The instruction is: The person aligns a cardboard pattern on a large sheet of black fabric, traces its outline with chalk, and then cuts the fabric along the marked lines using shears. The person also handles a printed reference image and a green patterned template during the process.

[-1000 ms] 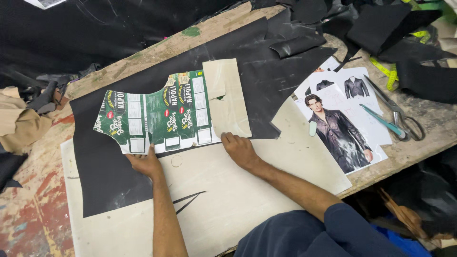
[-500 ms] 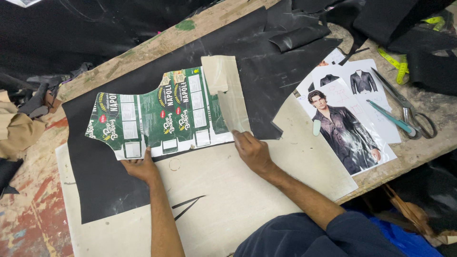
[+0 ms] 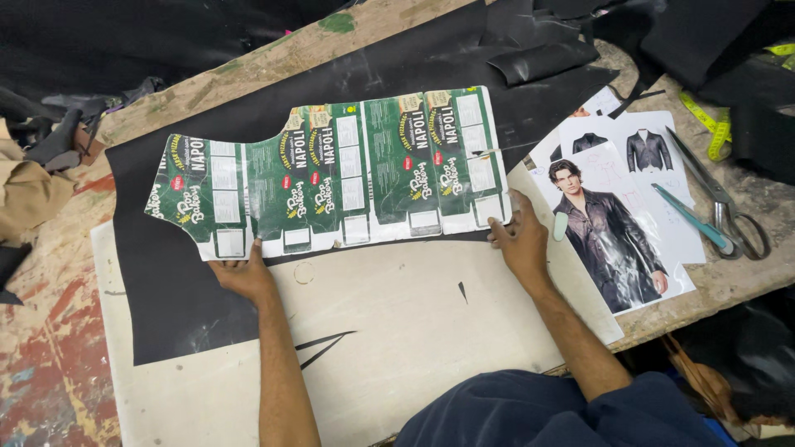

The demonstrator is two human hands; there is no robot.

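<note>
A green and white printed cardboard pattern piece (image 3: 348,178), cut in a curved garment shape, lies flat on a sheet of black leather (image 3: 248,124). My left hand (image 3: 242,276) presses on its lower left edge. At the lower right corner, my right hand (image 3: 520,240) rests with its fingers spread on the pattern's edge. Below the pattern lies a large beige paper sheet (image 3: 389,331) with dark marks on it.
Printed pictures of a black jacket (image 3: 617,219) lie to the right. Scissors (image 3: 720,203), a teal pen (image 3: 691,219) and a yellow measuring tape (image 3: 704,116) sit beyond them. Black leather scraps (image 3: 542,58) are piled at the back. The worn wooden table edge (image 3: 50,331) is on the left.
The cardboard pattern has been unfolded to its full width and laid flat on the black leather. My right hand has slid to the right with its edge; my left hand stays at the lower left.
</note>
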